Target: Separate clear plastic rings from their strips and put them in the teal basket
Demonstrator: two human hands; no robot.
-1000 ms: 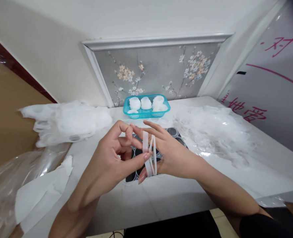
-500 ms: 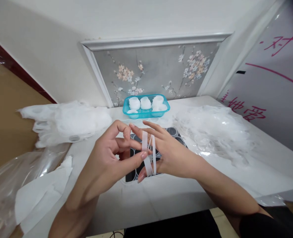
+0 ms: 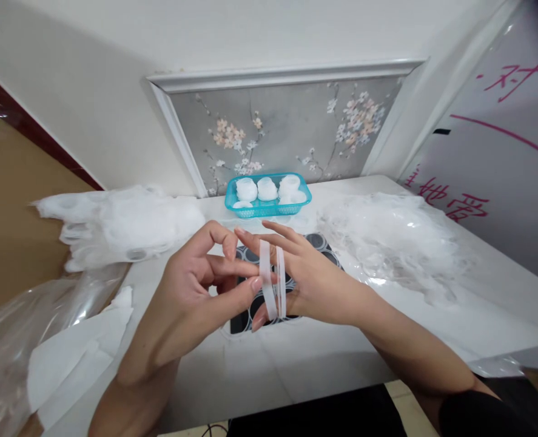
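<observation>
My right hand (image 3: 309,279) is held flat over the table with its fingers stretched out to the left. A white elastic strip (image 3: 271,280) is wound around those fingers in a few loops. My left hand (image 3: 196,297) meets it from the left; its thumb tip presses on the strip and its curled fingers touch the right fingertips. Under both hands lies a dark mat with white ring patterns (image 3: 269,285).
A blue basket (image 3: 269,208) with white rolls stands at the back of the white table (image 3: 323,358). A pile of white material (image 3: 123,221) lies at left, a clear plastic heap (image 3: 391,240) at right, white sheets (image 3: 73,352) at front left.
The strip's loops have been straightened and now lie more parallel on my right fingers. Both hands have shifted slightly left and up.
</observation>
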